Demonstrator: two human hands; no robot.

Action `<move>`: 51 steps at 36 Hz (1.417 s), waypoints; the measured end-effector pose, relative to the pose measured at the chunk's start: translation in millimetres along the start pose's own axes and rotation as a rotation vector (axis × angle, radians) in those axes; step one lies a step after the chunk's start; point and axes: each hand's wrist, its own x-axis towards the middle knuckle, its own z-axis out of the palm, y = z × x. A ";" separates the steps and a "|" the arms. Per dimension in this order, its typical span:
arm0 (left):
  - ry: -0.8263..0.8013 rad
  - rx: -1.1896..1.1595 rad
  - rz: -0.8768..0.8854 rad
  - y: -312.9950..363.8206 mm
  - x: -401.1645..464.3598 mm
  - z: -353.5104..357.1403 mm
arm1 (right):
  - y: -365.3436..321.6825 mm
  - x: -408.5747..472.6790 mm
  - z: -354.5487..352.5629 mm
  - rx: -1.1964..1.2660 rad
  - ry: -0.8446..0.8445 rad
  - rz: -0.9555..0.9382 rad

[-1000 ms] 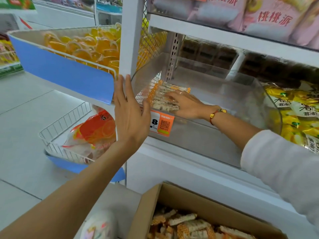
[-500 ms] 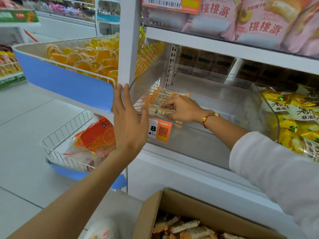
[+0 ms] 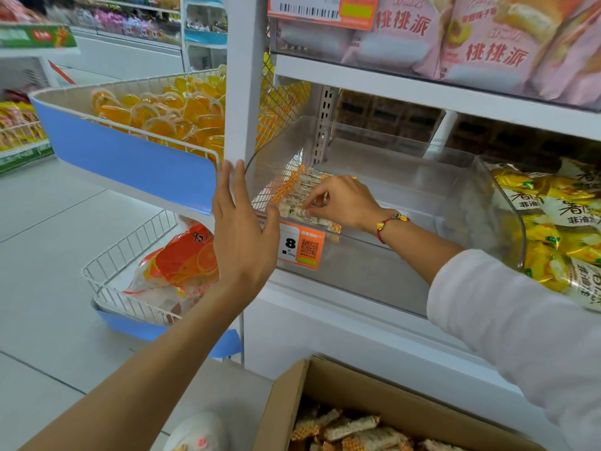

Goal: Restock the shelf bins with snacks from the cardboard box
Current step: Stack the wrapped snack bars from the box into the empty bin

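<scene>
A clear plastic shelf bin holds a row of white snack bars with orange checked ends in its left front corner. My right hand reaches into the bin, its fingertips curled down onto the bars. My left hand lies flat and open against the bin's left front corner and the white shelf post. At the bottom stands the open cardboard box with several more of the same snack bars inside.
An orange price tag hangs on the bin's front. A bin of yellow packets sits to the right, pink packs above. Left are a wire basket of orange jellies and a lower basket holding an orange bag.
My right hand has shifted slightly toward the bin's front and its fingers have curled onto the bars. My left hand has stayed on the bin's corner.
</scene>
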 end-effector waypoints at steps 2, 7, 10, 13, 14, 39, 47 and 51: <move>0.000 -0.008 -0.002 -0.3 -0.1 0.4 | -1.8 3.1 1.3 -0.004 -0.027 0.010; -0.001 -0.017 0.000 -1.3 0.1 0.4 | -0.7 4.0 4.0 -0.025 -0.119 -0.003; -0.008 -0.021 -0.001 -1.6 0.7 -0.1 | -1.7 2.8 4.8 -0.060 -0.109 -0.025; -0.011 -0.010 -0.005 -2.4 1.2 -0.9 | -3.9 0.7 -2.2 -0.040 -0.132 -0.038; -0.012 -0.009 -0.004 -2.4 1.3 -1.4 | -3.6 -0.3 -3.9 -0.070 -0.169 -0.052; -0.008 -0.026 0.018 -3.1 0.6 -1.2 | 6.8 -5.0 1.2 0.017 -0.157 -0.116; 0.001 -0.008 0.028 -5.5 0.8 -1.5 | 7.9 -3.5 4.8 -0.042 -0.071 -0.116; -0.003 -0.008 0.016 -4.8 0.8 -2.9 | 11.5 -3.5 6.8 0.002 -0.051 -0.055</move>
